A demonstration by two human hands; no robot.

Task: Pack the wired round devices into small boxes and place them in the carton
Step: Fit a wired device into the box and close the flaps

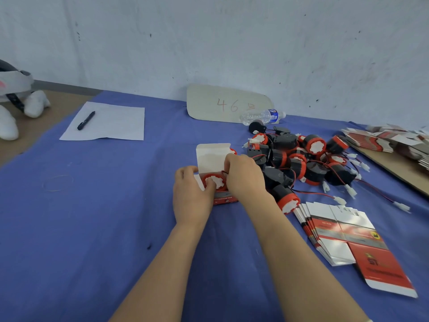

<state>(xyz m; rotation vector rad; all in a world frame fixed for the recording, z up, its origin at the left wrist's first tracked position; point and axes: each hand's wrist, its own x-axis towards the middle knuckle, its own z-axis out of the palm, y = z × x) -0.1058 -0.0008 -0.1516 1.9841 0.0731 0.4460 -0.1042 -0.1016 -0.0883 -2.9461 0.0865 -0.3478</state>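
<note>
On a blue cloth point(111, 205), the left hand point(192, 194) grips an open small box point(226, 199), thumb holding a round device point(217, 181) inside it, while the right hand point(243, 176) pinches the wire point(224, 172), apparently tucking it in so the lid point(212, 156) can close.

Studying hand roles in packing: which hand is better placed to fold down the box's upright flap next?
Probably the right. The right hand pinches the wire right beside the raised flap, while the left hand holds the small box, thumb on the round device.
</note>
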